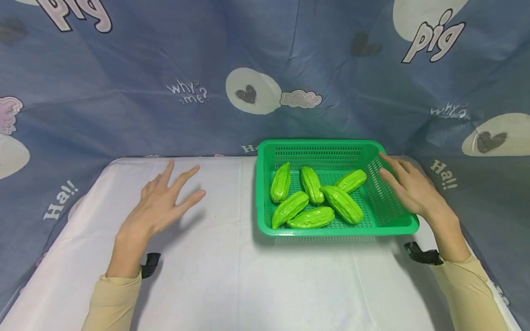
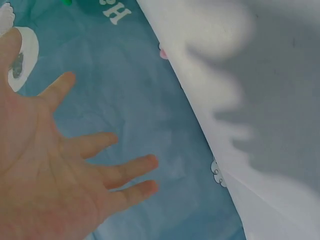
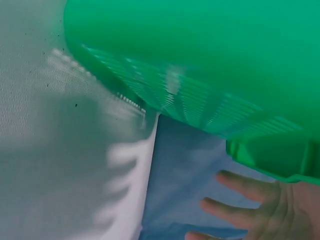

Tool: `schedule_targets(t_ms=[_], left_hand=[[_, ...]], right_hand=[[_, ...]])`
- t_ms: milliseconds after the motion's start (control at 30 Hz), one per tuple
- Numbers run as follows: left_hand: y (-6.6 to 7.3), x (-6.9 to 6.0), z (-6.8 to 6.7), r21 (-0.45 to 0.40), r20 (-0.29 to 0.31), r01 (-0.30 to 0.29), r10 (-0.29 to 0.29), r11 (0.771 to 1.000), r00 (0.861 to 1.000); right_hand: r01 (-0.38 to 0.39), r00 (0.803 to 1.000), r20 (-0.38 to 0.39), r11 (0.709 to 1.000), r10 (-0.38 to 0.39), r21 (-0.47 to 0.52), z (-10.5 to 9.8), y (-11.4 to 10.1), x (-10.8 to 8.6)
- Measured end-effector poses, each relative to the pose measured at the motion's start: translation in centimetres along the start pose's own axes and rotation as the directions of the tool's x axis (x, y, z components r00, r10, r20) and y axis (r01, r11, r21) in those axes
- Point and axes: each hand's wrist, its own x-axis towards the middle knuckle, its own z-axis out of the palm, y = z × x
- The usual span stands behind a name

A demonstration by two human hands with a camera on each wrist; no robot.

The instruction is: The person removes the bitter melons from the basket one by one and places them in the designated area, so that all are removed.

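Several bright green, ribbed bitter melons (image 1: 342,205) lie in a green plastic basket (image 1: 331,232) with slotted walls, most of them toward its left and middle. My right hand (image 1: 416,188) is at the basket's right end, fingers stretched out, thumb and index over the rim; whether they touch it I cannot tell. In the right wrist view, the basket's outer wall (image 3: 200,45) fills the top, and spread fingers of the right hand (image 3: 280,210) show below it. Left of the basket, my left hand (image 1: 155,204) hovers above the table, fingers spread, holding nothing.
The basket stands on a table with a white cloth (image 1: 207,285), near its back edge. Behind and around hangs a blue printed cloth (image 1: 165,124). A black strap (image 1: 151,265) is on the left wrist and another black strap (image 1: 423,254) on the right.
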Motion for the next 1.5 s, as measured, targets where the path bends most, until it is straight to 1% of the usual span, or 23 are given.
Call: schedule_targets(t_ms=[67, 133, 233, 367, 533, 633, 667, 733, 800, 833, 900, 1000, 1033, 1067, 1200, 1267, 1333, 1433, 1500], left_hand=[[0.2, -0.1, 0.0, -0.015, 0.019, -0.003, 0.003, 1.0, 1.0], [0.4, -0.1, 0.1, -0.022, 0.021, -0.014, 0.015, 1.0, 1.0], [0.8, -0.2, 0.2, -0.029, 0.027, -0.024, 0.025, 0.999, 0.999], [1.4, -0.1, 0.5, -0.051, 0.028, -0.053, 0.055, 0.997, 0.998], [2.1, -0.1, 0.6, -0.069, 0.004, -0.083, 0.084, 0.994, 0.996], [2.7, 0.0, 0.5, -0.072, -0.017, -0.103, 0.102, 0.992, 0.995], [2.9, 0.0, 0.5, -0.07, -0.028, -0.117, 0.115, 0.991, 0.993], [3.4, 0.1, 0.5, -0.069, -0.072, -0.161, 0.156, 0.985, 0.985], [3.9, 0.2, 0.7, -0.063, -0.135, -0.217, 0.207, 0.974, 0.969], [4.2, 0.2, 0.8, -0.056, -0.172, -0.25, 0.237, 0.967, 0.956], [4.8, 0.4, 1.0, -0.034, -0.248, -0.313, 0.295, 0.949, 0.923], [5.9, 0.7, 1.2, -0.005, -0.319, -0.384, 0.363, 0.923, 0.876], [6.2, 0.7, 1.3, 0.003, -0.329, -0.401, 0.38, 0.916, 0.865], [6.6, 0.8, 1.3, 0.009, -0.333, -0.414, 0.393, 0.91, 0.857], [8.0, 1.1, 1.6, 0.027, -0.324, -0.445, 0.429, 0.895, 0.843], [8.7, 1.2, 1.8, 0.043, -0.319, -0.468, 0.456, 0.883, 0.831], [9.5, 1.5, 2.1, 0.063, -0.323, -0.498, 0.49, 0.865, 0.81], [10.6, 1.8, 2.5, 0.104, -0.325, -0.549, 0.55, 0.829, 0.769], [11.5, 2.1, 2.8, 0.131, -0.322, -0.573, 0.582, 0.809, 0.747]], right_hand=[[0.01, 1.0, 0.01, 1.0, -0.01, 0.003, -0.1, 0.1, 0.0], [0.024, 1.0, 0.016, 1.0, -0.024, 0.0, -0.2, 0.2, 0.0], [0.054, 0.998, 0.01, 0.999, -0.054, -0.005, -0.5, 0.5, 0.1], [0.087, 0.996, -0.008, 0.996, -0.087, -0.002, -0.6, 0.9, 0.4], [0.107, 0.993, -0.048, 0.994, -0.107, -0.007, -0.4, 1.3, 0.6], [0.097, 0.994, -0.057, 0.995, -0.095, 0.026, -0.3, 1.4, 0.6], [0.089, 0.995, -0.055, 0.995, -0.086, 0.044, -0.2, 1.5, 0.7], [0.064, 0.997, -0.04, 0.994, -0.061, 0.088, -0.1, 1.5, 0.8], [0.035, 0.999, -0.02, 0.99, -0.032, 0.136, 0.0, 1.6, 0.9], [0.021, 1.0, -0.011, 0.987, -0.019, 0.158, 0.1, 1.7, 0.9], [-0.003, 1.0, 0.002, 0.981, 0.003, 0.195, 0.2, 1.8, 1.0], [-0.026, 1.0, 0.012, 0.971, 0.023, 0.238, 0.4, 2.0, 1.0], [-0.029, 1.0, 0.014, 0.968, 0.027, 0.251, 0.5, 2.0, 1.0], [-0.031, 0.999, 0.015, 0.965, 0.028, 0.259, 0.6, 2.0, 1.0], [-0.034, 0.999, 0.017, 0.955, 0.03, 0.296, 0.8, 2.0, 1.0], [-0.031, 1.0, 0.016, 0.951, 0.027, 0.307, 0.8, 2.0, 1.0], [-0.031, 1.0, 0.014, 0.949, 0.027, 0.315, 0.8, 2.0, 0.9], [-0.034, 0.999, 0.007, 0.949, 0.034, 0.312, 0.8, 2.0, 0.7], [-0.038, 0.999, -0.002, 0.949, 0.04, 0.312, 0.8, 2.0, 0.7]])
